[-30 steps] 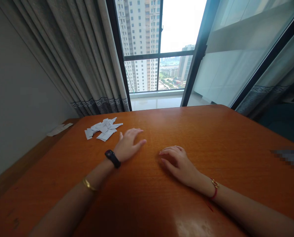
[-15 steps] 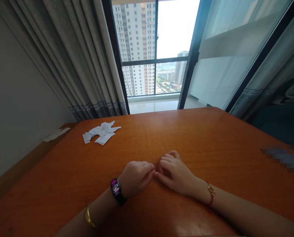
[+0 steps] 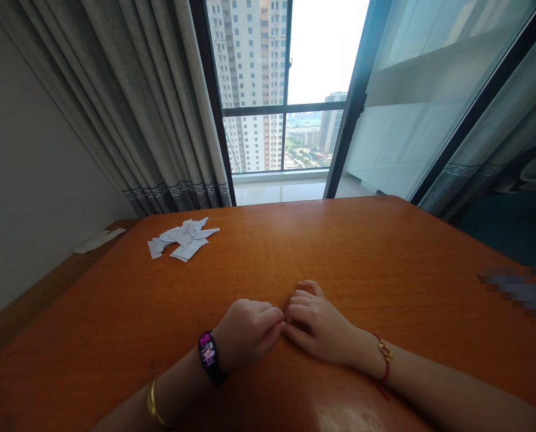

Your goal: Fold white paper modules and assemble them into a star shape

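- Head view: the left hand was spread out near the pile of paper pieces one second ago; now it is drawn back and curled next to the right hand.
- The thumb sides of both hands meet low over the middle of the worktop, touching or nearly so. Half a second ago they stood much the same, so they seem to have settled into this pose.
- Left hand: fingers bent well inward, almost a fist; its grip is hidden, so whether it has hold of anything cannot be told.
- Right hand: loosely curled, with a gap between thumb and fingers; nothing shows in it, though its fingertips are partly covered.
- The paper pieces lie overlapping at the far left of the worktop, well apart from both hands, and look unchanged.
- The change appears to put the work where the hands meet, rather than at the pile.
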